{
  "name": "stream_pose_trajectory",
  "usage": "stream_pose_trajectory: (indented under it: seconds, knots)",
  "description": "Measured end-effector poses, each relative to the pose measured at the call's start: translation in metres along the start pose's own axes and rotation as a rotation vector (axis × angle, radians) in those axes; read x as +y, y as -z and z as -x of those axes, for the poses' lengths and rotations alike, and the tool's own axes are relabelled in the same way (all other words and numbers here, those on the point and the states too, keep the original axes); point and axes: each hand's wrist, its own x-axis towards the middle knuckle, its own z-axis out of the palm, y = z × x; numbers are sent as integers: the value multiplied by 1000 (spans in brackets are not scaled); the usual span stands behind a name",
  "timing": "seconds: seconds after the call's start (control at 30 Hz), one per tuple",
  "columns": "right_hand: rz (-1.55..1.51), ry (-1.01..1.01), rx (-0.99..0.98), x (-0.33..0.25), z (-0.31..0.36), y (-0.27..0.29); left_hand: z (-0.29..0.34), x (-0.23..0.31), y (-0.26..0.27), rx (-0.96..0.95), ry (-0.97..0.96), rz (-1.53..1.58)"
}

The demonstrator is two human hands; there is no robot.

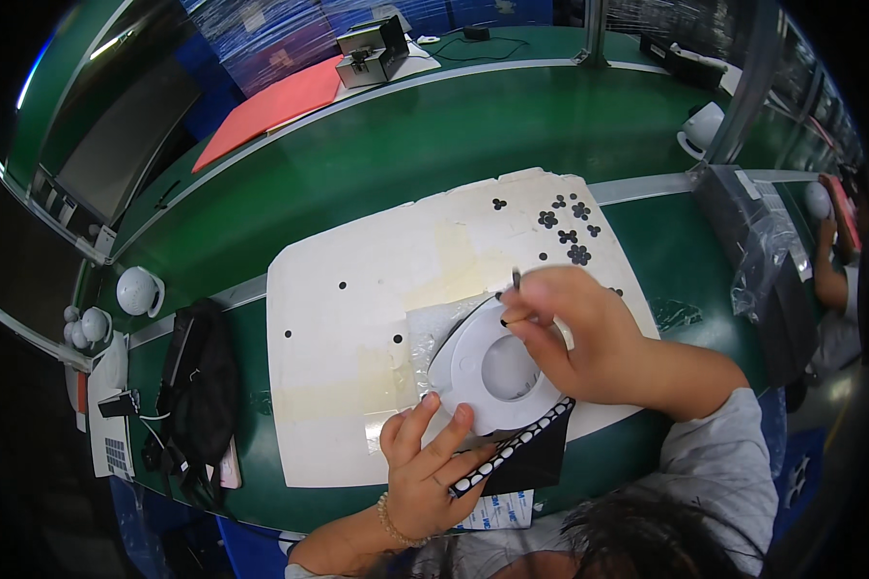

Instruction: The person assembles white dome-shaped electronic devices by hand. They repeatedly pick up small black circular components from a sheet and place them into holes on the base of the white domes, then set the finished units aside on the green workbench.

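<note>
Disc (464,372) between left hand (420,481), fingertips on edge, and right hand (594,338).

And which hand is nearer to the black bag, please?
The left hand: it is right of the black bag, at the white ring; the right hand is farther right.

Lit brightly and evenly over the white board (328,405), with glints on the clear plastic bag (758,275). Bends the metal rail (31,336) at left, darkening toward black around the outer corners.
</note>
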Motion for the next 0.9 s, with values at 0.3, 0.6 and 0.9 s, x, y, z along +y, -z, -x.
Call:
stream_pose_trajectory:
  seconds: [0.3,0.6,0.9]
  knots:
    - [-158,-88,-25,-12,-11,1,-1,1,2,-8,-1,-17]
    - [-190,-186,-350,-17,-23,-5,-1,1,2,-15,12,-10]
    - [225,72,-246,-32,-6,-6,-2,3,6,-34,33,-28]
